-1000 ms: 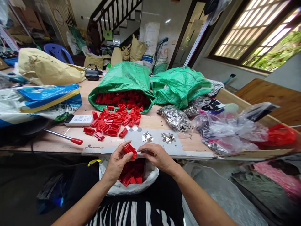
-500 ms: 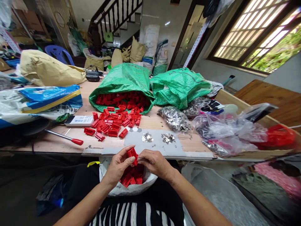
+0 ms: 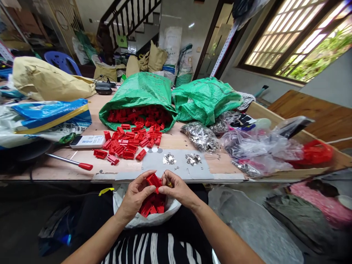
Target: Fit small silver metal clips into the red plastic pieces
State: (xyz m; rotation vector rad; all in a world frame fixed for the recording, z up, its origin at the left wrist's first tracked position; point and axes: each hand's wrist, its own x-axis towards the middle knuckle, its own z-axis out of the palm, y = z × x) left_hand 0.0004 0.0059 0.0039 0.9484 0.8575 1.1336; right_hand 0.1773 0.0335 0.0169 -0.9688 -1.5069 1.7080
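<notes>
Above the bag on my lap, my left hand [image 3: 136, 194] pinches a red plastic housing [image 3: 154, 180] between thumb and fingers. My right hand [image 3: 177, 189] is closed beside it, its thumb against the housing's right side. A small thin tool with a yellowish part [image 3: 168, 183] shows between the right fingers; its kind is unclear. Below both hands, a white bag [image 3: 137, 221] holds more red housings [image 3: 153, 205]. Just beyond the hands, a grey mat [image 3: 176, 171] bears two little heaps of shiny metal pieces [image 3: 169, 158].
Loose red housings [image 3: 121, 145] spill from a green woven bag [image 3: 140, 90] on the table. Right of it lie another green bag [image 3: 206, 97], a clear bag of metal pieces [image 3: 200, 136] and a tray of plastic bags [image 3: 269, 146]. A red-tipped lever [image 3: 85, 166] juts in at left.
My right fingers have shifted on the tool, so its yellowish part now shows, and the housing in my left hand has turned. The whole view has shifted slightly.
</notes>
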